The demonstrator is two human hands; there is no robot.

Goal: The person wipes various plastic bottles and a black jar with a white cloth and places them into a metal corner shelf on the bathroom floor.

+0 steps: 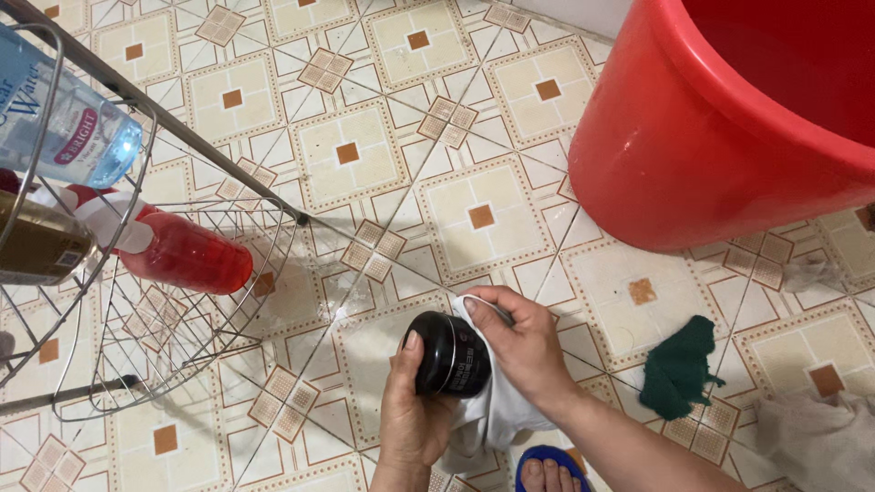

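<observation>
Left hand (412, 415) is wrapped around a squat black jar (448, 353) low over the floor, flat end facing left; right hand (518, 342) presses a white cloth (497, 415) on its far-right side, hiding that side.

glossy black jar (448, 353), soft white cloth (497, 410)

Red plastic bucket (729, 137) top right on patterned tile floor (383, 164). Wire rack (173, 301) at left holds clear water bottle (68, 123), red bottle (178, 251), brown can (36, 246). Green cloth (679, 364) near bucket, pale rag (816, 437) bottom right.
</observation>
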